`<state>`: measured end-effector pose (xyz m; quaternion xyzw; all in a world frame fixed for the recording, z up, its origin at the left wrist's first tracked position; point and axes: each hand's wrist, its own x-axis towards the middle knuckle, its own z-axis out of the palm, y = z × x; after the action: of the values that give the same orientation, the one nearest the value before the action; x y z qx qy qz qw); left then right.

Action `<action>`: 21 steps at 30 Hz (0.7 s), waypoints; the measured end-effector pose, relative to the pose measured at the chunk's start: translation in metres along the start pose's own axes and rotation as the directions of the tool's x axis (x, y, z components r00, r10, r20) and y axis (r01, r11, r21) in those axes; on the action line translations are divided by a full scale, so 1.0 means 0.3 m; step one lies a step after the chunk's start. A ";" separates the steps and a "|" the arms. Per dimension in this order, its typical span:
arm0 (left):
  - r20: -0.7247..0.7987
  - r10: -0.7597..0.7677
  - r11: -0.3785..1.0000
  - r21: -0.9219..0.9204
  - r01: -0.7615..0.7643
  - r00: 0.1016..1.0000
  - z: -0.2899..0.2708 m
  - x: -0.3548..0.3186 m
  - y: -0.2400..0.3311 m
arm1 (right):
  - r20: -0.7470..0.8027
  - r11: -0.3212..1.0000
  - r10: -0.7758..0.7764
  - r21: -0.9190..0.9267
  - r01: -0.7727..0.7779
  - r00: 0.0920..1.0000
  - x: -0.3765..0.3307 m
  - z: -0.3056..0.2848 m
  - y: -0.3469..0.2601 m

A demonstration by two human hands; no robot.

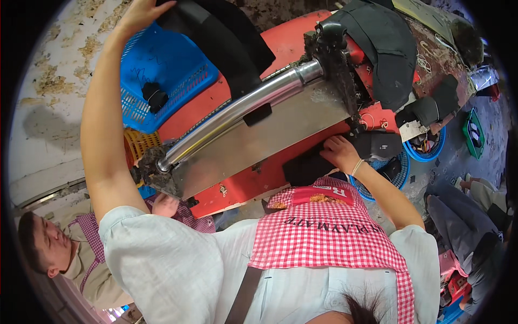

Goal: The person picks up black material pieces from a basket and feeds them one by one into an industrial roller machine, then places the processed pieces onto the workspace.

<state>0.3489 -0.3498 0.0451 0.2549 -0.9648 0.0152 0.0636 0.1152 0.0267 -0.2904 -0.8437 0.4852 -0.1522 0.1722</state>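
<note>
At the far left, a co-worker's hand (165, 205) lies below the near end of the machine. Above it, a blue basket (186, 89) holds a small dark bundle (155, 98). The wearer's left hand (141, 15), arm extended, is at the upper edge; its fingers reach rightward to the top of a black cloth strip (213, 48). The fingers look partly extended, but the frame edge cuts the hand, and whether they pinch the strip cannot be told.

The strip lies to the right of the left hand, beyond the metal roller (243, 116); its long axis slants down and rightward to the roller's far side. The roller itself rises from lower left to upper right, so the two axes cross. The left hand is the nearer to this strip.

On the near side of the metal plate (275, 137), the right hand (340, 154) rests, fingers loosely curled, upon a dark cloth piece (303, 166) over the red table (237, 186); a grip cannot be confirmed. Rightmost stands a round blue basket (443, 146).
</note>
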 end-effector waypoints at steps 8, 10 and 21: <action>-0.219 0.294 0.949 -0.050 -0.311 0.931 0.296 -0.034 0.041 | -0.192 0.609 0.496 0.772 -0.181 0.847 0.162 -0.321 -0.255; 0.263 0.168 0.965 -0.241 -0.105 0.950 0.411 -0.074 0.201 | -0.051 0.440 0.549 0.867 -0.236 0.834 0.221 -0.294 -0.216; 0.577 0.022 0.700 -0.592 0.399 0.817 0.548 -0.201 0.317 | 0.274 -0.051 0.518 0.955 -0.291 0.810 0.127 -0.264 -0.332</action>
<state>0.3351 -0.2477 -0.1256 0.3078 -0.8429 -0.4246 -0.1208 0.1765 0.0289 -0.1726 -0.3061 0.4953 -0.4467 0.6793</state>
